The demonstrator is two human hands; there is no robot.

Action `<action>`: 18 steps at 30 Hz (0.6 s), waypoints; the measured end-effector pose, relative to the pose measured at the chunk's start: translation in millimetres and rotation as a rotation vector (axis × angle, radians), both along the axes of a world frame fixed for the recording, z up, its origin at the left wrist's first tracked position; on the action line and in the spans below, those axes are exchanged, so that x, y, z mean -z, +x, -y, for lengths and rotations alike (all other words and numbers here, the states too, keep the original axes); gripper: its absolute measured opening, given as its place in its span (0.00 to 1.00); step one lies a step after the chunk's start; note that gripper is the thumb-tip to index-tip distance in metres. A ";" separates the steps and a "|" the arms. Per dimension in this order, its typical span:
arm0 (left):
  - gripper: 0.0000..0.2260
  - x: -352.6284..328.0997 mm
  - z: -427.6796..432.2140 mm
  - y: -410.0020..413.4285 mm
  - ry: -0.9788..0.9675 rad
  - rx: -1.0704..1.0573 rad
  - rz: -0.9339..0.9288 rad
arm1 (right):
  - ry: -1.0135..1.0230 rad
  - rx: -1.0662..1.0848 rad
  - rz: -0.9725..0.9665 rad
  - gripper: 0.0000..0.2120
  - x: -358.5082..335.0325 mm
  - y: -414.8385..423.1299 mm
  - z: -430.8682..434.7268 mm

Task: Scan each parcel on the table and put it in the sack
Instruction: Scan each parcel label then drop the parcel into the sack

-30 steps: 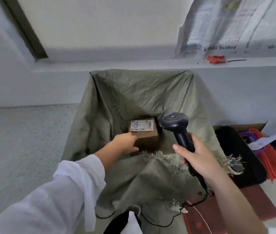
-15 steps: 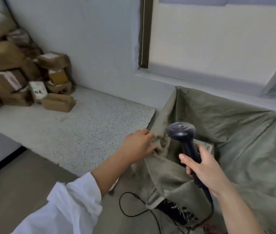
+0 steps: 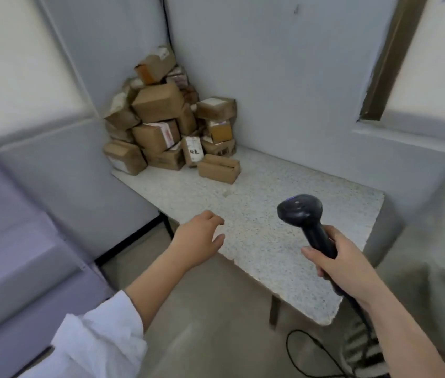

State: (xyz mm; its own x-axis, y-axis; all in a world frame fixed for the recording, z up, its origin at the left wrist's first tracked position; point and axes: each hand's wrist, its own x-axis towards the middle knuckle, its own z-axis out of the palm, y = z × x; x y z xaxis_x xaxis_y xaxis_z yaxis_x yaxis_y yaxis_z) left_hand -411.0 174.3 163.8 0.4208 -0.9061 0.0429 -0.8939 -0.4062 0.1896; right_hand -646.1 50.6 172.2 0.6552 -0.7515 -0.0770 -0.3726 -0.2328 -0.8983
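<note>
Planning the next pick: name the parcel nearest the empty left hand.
The low brown box out front, lying flat on the table; the rest sit stacked behind it, farther from the left hand.

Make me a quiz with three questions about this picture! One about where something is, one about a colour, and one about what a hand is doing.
1. Where is the pile of parcels?
A) in the far corner of the table, against the walls
B) on the floor
C) at the table's near edge

2. What colour is the scanner?
A) white
B) black
C) red

3. What is the left hand holding?
A) a parcel
B) the scanner
C) nothing

Answers:
1 A, the boxes are stacked where the two walls meet.
2 B, its head and handle are both black.
3 C, its fingers curl loosely round nothing, while the right hand grips the scanner.
</note>
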 end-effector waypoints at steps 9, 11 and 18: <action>0.17 -2.2 -75.4 104.7 -0.037 -0.171 -0.044 | 0.003 -0.104 -0.023 0.11 -10.0 118.7 -24.1; 0.17 2.5 -76.0 125.7 -0.046 -0.195 -0.073 | -0.001 -0.120 -0.023 0.12 -9.9 147.5 -19.8; 0.18 23.8 -40.2 222.5 -0.027 -0.173 -0.058 | -0.006 -0.147 -0.003 0.11 8.3 256.3 14.5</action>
State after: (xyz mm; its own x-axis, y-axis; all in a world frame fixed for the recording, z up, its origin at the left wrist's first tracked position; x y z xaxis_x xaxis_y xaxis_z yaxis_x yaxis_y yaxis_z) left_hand -188.5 214.5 140.0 0.5724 -0.8191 0.0374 -0.7987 -0.5467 0.2514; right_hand -389.8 36.2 163.8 0.7581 -0.6478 -0.0747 -0.3365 -0.2906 -0.8957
